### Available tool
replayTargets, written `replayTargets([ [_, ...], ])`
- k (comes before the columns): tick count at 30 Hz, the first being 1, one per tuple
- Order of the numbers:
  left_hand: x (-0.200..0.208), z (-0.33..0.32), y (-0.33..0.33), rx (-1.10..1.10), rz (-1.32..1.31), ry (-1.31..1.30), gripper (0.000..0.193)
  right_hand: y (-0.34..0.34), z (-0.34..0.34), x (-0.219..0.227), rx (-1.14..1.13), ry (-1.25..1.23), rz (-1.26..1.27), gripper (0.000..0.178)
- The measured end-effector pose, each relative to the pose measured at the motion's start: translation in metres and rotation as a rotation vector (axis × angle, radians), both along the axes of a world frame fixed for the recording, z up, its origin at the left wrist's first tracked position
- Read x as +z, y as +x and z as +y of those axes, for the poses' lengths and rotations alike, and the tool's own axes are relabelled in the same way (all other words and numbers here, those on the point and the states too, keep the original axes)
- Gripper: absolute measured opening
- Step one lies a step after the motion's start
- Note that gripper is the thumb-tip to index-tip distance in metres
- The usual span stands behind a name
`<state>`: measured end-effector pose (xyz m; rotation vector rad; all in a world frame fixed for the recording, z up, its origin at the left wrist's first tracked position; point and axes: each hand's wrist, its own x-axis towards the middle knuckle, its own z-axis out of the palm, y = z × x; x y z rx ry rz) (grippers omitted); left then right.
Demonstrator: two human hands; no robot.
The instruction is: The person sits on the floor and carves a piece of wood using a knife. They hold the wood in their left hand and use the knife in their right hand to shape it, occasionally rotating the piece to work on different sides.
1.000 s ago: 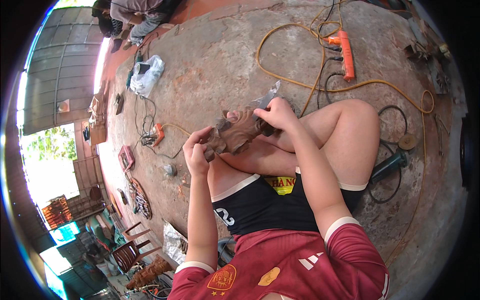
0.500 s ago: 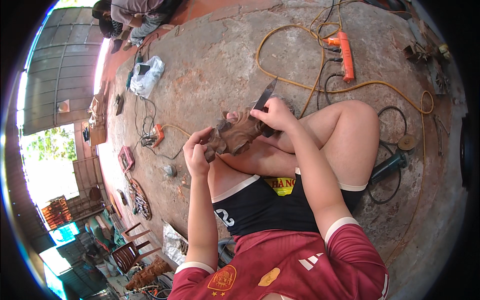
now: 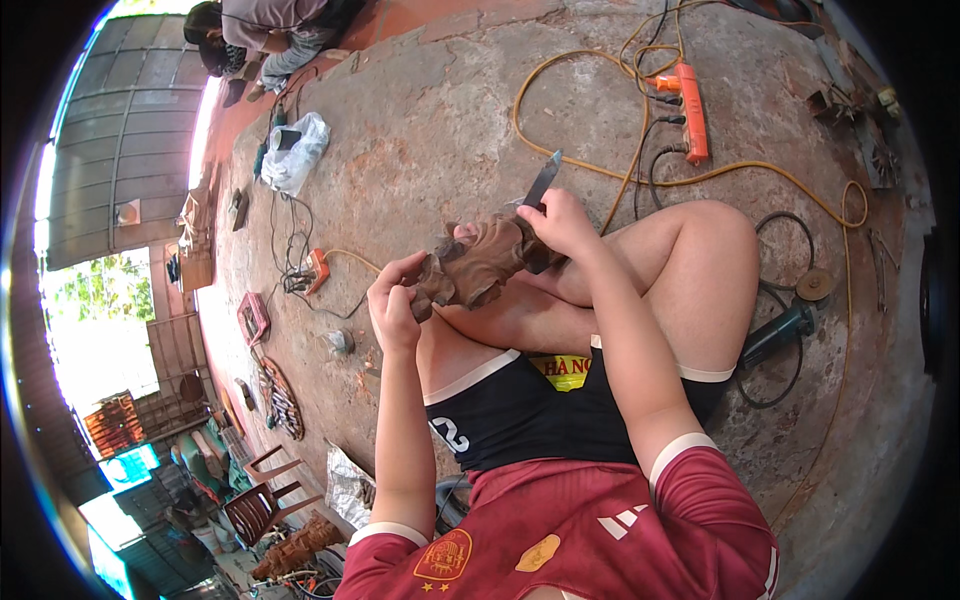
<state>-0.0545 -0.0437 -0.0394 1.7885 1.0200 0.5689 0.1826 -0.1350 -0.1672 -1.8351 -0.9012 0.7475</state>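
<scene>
Holding a carved piece of wood [image 3: 475,268] at the middle of the frame, the two bare hands sit above the crossed legs [image 3: 660,260]. The left hand [image 3: 393,303] pinches the carving's left end between thumb and fingers. The right hand [image 3: 562,224] grips a flat grey blade [image 3: 543,184] by its lower part, beside the carving's right end; whether its fingers also touch the wood cannot be told. The blade points up toward the yellow cord [image 3: 768,163].

Concrete floor [image 3: 430,130] stretches above the carving, bounded by the bag at upper left and the cord at upper right. On the right side, the raised knee limits the room, with a green power tool [image 3: 778,336] lying just beyond the thigh.

At upper left, a white plastic bag [image 3: 303,163] has a dark cup [image 3: 285,138] at its edge, perhaps inside it. A small clear cup [image 3: 340,343] stands left of the left hand, its contents too small to tell.

Compared with half a second ago, the right hand and blade have shifted rightward, off the carved face; the left hand and carving have barely moved.
</scene>
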Motion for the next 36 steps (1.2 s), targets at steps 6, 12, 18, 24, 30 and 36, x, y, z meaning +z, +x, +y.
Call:
replayTargets([
  [6, -0.003, 0.001, -0.004, 0.017, -0.014, -0.017, 0.057, 0.003, 0.001, 0.003, 0.03, 0.072, 0.118, 0.033],
  [12, -0.002, 0.0, -0.004, 0.017, -0.004, -0.015, 0.057, 0.0, 0.002, 0.003, 0.114, 0.076, 0.279, 0.034],
  [18, -0.002, -0.001, -0.007, 0.038, 0.007, -0.004, 0.057, -0.002, 0.005, 0.011, -0.015, 0.011, 0.136, 0.036],
  [24, -0.002, -0.001, -0.001, 0.029, -0.011, -0.02, 0.057, -0.004, 0.006, -0.008, 0.028, 0.035, 0.164, 0.036],
  [30, -0.003, 0.0, -0.004, 0.021, -0.009, -0.01, 0.057, -0.011, 0.005, 0.014, 0.073, 0.144, 0.381, 0.034],
  [36, -0.003, 0.002, -0.003, 0.005, -0.021, -0.013, 0.054, -0.013, 0.009, 0.004, -0.062, 0.023, 0.214, 0.032],
])
